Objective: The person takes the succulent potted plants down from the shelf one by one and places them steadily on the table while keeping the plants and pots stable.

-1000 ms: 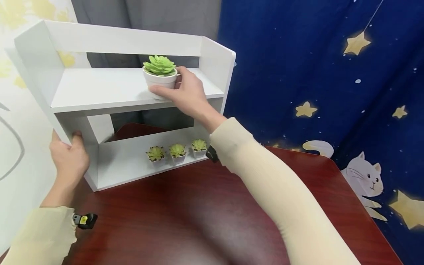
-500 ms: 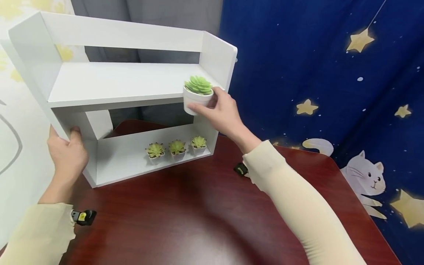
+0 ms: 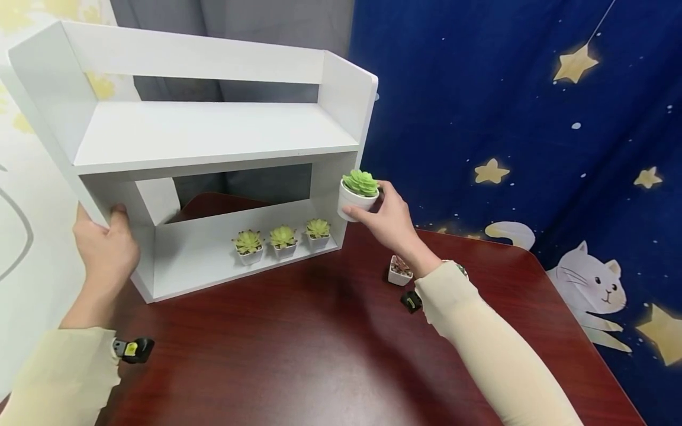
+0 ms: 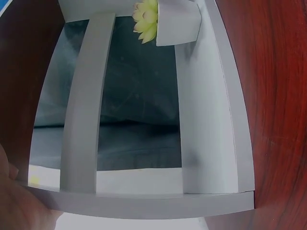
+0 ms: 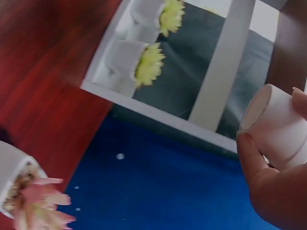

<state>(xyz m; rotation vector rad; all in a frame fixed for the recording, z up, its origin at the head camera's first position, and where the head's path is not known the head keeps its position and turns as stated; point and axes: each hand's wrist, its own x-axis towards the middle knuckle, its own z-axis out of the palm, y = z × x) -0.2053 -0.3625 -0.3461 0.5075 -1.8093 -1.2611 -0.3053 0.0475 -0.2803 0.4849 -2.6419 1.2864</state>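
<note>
Since I swung the pot [image 3: 351, 199] off the shelf [image 3: 213, 130], it's out: right hand [image 3: 392, 218] pinching it, left hand [image 3: 108, 245] gripping shelf, probably.

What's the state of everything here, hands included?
White two-level shelf unit: standing on the dark-red table.
Bright green succulent in a round white pot: held in the air.
Three yellow-green succulents in square white pots: upright on the lower level.
Pink succulent in a white pot: on the table.
Left hand: fingers gripping the shelf unit's left side.
Right hand: fingers round the green succulent's pot.
</note>
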